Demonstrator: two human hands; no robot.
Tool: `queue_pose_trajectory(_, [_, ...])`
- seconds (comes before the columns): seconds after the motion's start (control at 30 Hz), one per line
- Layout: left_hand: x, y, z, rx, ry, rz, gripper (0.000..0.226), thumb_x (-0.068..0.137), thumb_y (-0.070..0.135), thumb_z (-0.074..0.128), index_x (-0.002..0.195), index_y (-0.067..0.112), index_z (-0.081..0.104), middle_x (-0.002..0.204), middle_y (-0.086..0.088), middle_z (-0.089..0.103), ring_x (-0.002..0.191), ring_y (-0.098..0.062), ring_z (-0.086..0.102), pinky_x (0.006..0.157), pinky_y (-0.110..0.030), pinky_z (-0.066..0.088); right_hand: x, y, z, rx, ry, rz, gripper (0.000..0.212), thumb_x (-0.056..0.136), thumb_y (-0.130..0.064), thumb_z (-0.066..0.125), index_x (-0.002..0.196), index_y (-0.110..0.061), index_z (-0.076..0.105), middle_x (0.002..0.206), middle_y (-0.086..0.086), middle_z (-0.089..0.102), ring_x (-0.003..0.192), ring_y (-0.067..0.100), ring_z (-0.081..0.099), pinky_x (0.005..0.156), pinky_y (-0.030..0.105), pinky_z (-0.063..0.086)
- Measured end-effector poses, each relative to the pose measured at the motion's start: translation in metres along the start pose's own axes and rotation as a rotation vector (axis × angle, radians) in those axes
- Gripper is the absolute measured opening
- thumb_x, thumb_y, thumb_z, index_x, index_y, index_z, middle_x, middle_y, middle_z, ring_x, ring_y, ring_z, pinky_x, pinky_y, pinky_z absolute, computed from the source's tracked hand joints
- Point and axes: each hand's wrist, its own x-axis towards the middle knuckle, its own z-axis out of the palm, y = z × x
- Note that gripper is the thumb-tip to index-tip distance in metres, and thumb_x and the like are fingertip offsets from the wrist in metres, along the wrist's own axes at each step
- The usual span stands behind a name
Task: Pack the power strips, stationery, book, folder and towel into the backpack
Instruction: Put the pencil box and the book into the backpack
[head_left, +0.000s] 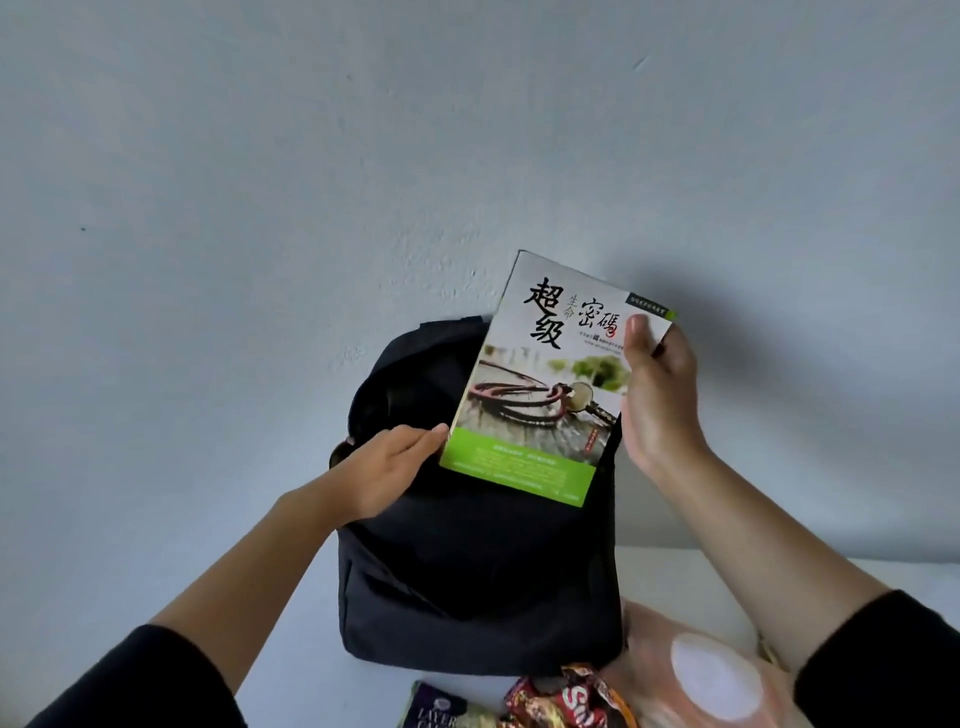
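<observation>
Head view: right hand (657, 395) in pinching grip holds the book (540, 384) near upright, title end up, top leaning right.

One book (545, 384), backpack (467, 571); perhaps three snacks (571, 701)

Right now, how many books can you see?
1: the book, pinched by the right hand at its right edge, over the black backpack, with the left hand at its lower left corner. Others may be hidden inside the backpack.
</observation>
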Motion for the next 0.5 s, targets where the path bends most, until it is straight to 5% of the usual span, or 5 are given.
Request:
queue_pose_trajectory(0.13, [0.010,-0.011,-0.009,0.268,-0.149,0.054,0.019,0.103,0.028,0.056,0.113,0.026,0.072,0.110,0.004,0.069,0.102,-0.010,0.059,0.084,-0.009,0.039,0.014,0.003,0.005,0.050,0.016,-0.065,0.011,0.103,-0.029,0.055,0.100,-0.019,0.059,0.099,-0.003,0.065,0.098,0.010,0.059,0.101,0.033,0.046])
queue_pose_trajectory(0.23, [0.017,-0.020,-0.004,0.569,-0.273,0.209,0.065,0.083,0.051,0.065,0.145,0.037,0.054,0.147,0.017,0.051,0.134,-0.003,0.043,0.111,-0.014,0.027,0.025,0.005,0.012,0.122,0.071,-0.039,0.015,0.103,-0.036,0.054,0.099,-0.022,0.054,0.109,-0.006,0.066,0.112,0.008,0.060,0.117,0.039,0.039])
queue_pose_trajectory(0.33, [0.022,-0.019,0.009,0.770,-0.299,0.309,0.082,0.077,0.083,0.056,0.149,0.046,0.039,0.151,0.020,0.042,0.137,-0.011,0.034,0.119,-0.034,0.029,0.024,0.019,0.025,0.122,0.066,0.009,0.017,0.104,-0.038,0.054,0.103,-0.021,0.053,0.116,-0.007,0.069,0.118,0.008,0.062,0.115,0.038,0.042])
queue_pose_trajectory(0.43, [0.025,-0.019,0.016,0.851,-0.273,0.298,0.079,0.082,0.086,0.049,0.150,0.049,0.037,0.153,0.018,0.046,0.146,-0.014,0.032,0.122,-0.041,0.024,0.007,0.041,0.026,0.002,0.023,0.027,0.046,0.094,-0.052,0.056,0.123,-0.016,0.053,0.132,0.002,0.064,0.131,0.018,0.057,0.117,0.044,0.040])
queue_pose_trajectory(0.5, [0.023,-0.024,0.016,0.827,-0.253,0.320,0.079,0.081,0.088,0.046,0.150,0.050,0.038,0.154,0.020,0.047,0.149,-0.012,0.031,0.122,-0.039,0.022,0.004,0.049,0.017,-0.052,0.019,0.019,0.037,0.094,-0.051,0.052,0.117,-0.021,0.052,0.125,-0.002,0.061,0.130,0.017,0.055,0.118,0.043,0.038])
